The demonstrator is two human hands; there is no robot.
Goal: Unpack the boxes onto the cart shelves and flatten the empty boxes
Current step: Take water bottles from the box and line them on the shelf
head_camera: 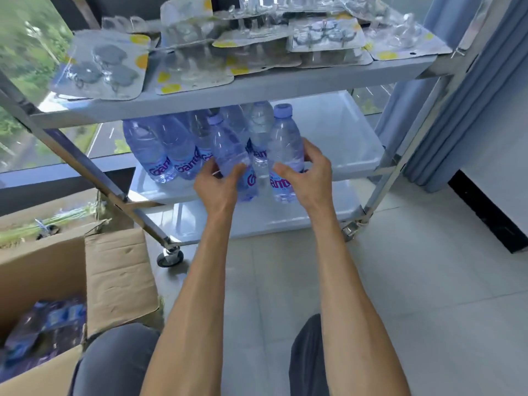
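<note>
Both hands carry water bottles to the cart's middle shelf: the left hand grips one bottle, the right hand curls round another; both bottles upright, tilted away. Free tray lies just beyond the right hand; the open box sits behind the left arm, over pale tiles

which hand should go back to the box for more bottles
Probably the left hand: the open cardboard box sits on that side. The right hand grips a bottle farther from it.
</note>
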